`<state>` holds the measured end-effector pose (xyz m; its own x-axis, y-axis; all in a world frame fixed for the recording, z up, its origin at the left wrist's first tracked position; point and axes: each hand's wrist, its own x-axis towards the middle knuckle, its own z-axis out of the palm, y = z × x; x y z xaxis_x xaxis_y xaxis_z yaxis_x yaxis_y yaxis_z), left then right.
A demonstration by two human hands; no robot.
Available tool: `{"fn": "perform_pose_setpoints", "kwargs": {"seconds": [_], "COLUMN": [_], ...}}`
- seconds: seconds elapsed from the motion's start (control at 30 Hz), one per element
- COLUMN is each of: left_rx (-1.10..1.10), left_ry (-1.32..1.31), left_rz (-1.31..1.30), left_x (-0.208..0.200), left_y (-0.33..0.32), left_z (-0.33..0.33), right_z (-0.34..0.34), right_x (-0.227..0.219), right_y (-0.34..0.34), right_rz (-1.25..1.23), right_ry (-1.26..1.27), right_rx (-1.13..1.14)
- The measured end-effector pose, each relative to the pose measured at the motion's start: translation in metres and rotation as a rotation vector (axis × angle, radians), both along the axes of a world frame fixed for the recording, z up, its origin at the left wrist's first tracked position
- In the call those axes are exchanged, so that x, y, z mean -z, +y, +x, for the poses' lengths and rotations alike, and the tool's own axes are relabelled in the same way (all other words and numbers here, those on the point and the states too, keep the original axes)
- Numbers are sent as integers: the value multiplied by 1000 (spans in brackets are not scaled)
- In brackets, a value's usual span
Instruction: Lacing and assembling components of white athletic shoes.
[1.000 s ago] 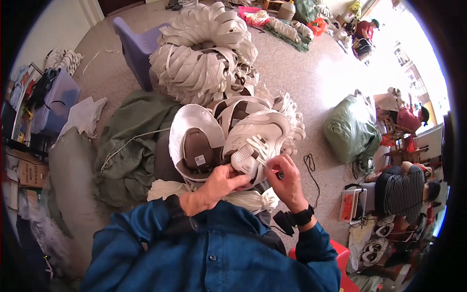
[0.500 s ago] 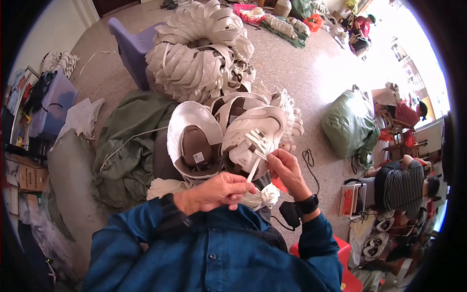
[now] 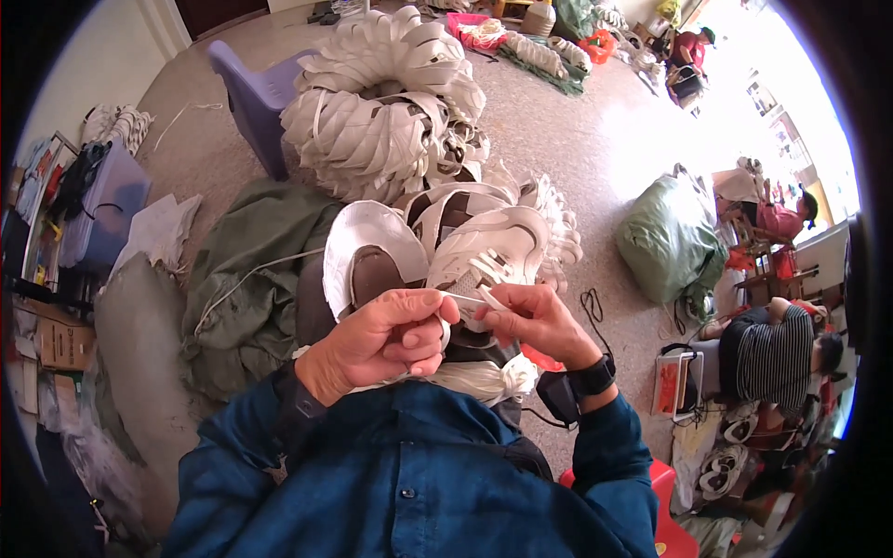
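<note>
A white shoe upper (image 3: 498, 237) lies over my lap, with white lace threaded through part of its eyelets. My left hand (image 3: 395, 339) pinches the shoelace (image 3: 468, 298) between thumb and forefinger, its other fingers curled. Close by on the right, my right hand (image 3: 535, 321) grips the same lace, which runs short and taut between the two hands. Left of the laced part stands the upper's open white collar with a brown lining (image 3: 375, 272), partly covered by my left hand. A bundle of white laces (image 3: 507, 378) rests against my body below the hands.
Ahead are large coiled stacks of white uppers (image 3: 372, 139) beside a purple chair (image 3: 249, 102). Dark green cloth (image 3: 251, 270) lies to the left, a pale green sack (image 3: 668, 237) to the right. A red stool (image 3: 665, 507) is under me. Other people sit at right, one in a striped shirt (image 3: 767, 358).
My left hand has moved up and turned, now pinching the lace nearer the upper. My right hand has shifted slightly down and left, so both hands are closer together.
</note>
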<state>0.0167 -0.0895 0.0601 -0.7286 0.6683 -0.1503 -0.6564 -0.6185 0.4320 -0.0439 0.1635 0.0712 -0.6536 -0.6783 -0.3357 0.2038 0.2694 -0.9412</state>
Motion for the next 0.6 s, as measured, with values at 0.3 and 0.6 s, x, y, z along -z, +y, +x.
{"fn": "perform_pose_setpoints", "kwargs": {"seconds": [0.3, 0.6], "left_rx": [-132, -337], "left_ry": [289, -28], "left_rz": [-867, -411], "left_x": [57, 60], "left_y": [14, 31], "left_z": [16, 10], "right_z": [32, 90], "right_x": [-54, -34], "right_y": [109, 238], "right_rz": [-30, -874], "right_ry": [361, 135], "right_rx": [308, 843]}}
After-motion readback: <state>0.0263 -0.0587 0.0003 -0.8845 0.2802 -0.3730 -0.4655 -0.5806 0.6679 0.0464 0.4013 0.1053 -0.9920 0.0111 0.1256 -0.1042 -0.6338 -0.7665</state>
